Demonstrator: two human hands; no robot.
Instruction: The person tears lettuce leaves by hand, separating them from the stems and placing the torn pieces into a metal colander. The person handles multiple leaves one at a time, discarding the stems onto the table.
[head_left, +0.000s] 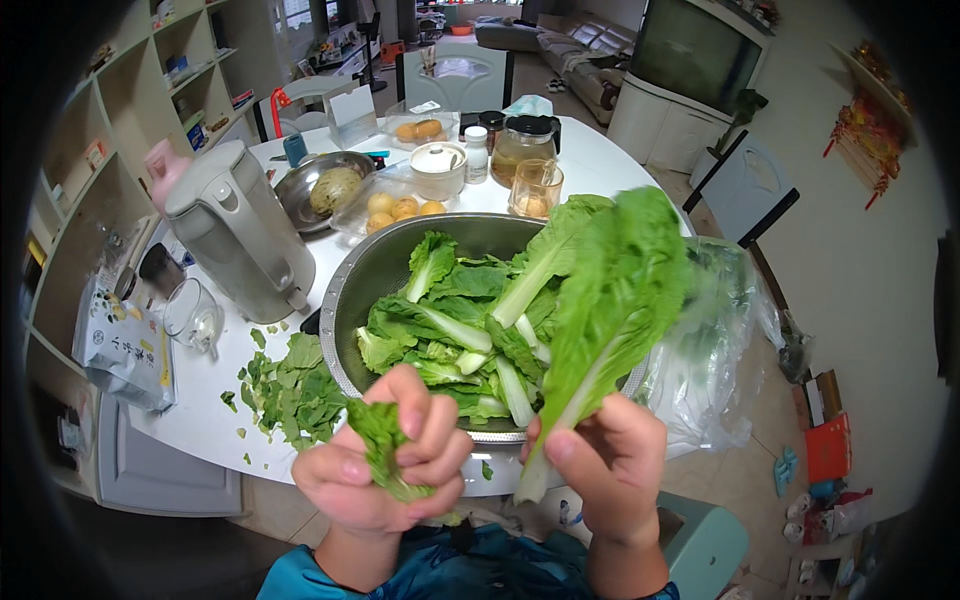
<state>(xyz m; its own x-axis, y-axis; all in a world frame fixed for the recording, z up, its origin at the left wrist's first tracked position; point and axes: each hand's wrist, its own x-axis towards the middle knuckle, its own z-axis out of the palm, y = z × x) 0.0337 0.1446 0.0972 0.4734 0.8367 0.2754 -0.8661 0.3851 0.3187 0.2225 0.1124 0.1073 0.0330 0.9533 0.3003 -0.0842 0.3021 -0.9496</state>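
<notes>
My left hand is closed around a crumpled piece of green leaf, in front of the basin's near rim. In my right hand a long leafy green is pinched near the base of its pale stalk, its blade rising up and to the right. Behind both hands stands a large perforated metal basin holding many leaves with white stalks. A heap of torn leaf scraps lies on the white table left of the basin. To the right rests a clear plastic bag with greens inside.
An electric kettle, a glass cup and a printed pouch stand on the left. Beyond the basin are a metal bowl, round yellowish fruits, a lidded pot, a glass teapot and a tumbler.
</notes>
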